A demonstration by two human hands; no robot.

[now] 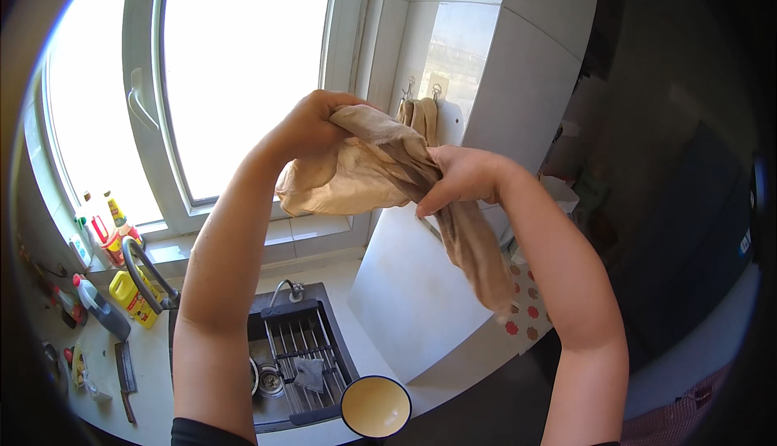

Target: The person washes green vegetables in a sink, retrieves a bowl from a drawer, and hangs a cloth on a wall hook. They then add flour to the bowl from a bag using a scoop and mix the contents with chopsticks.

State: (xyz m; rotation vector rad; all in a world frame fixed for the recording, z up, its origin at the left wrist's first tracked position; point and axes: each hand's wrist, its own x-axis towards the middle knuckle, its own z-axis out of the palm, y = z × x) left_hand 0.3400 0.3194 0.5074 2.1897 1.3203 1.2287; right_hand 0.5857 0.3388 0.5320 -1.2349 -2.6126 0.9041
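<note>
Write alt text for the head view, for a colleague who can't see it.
A person's left hand and right hand hold up a crumpled tan cloth near a bright window. Below, a rack sits over a dark sink, with a cream bowl near its corner.

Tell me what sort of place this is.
Most likely a kitchen, perhaps a home one: there's a sink with a drain, a knife lying on the counter, and a cream bowl near the sink.
</note>
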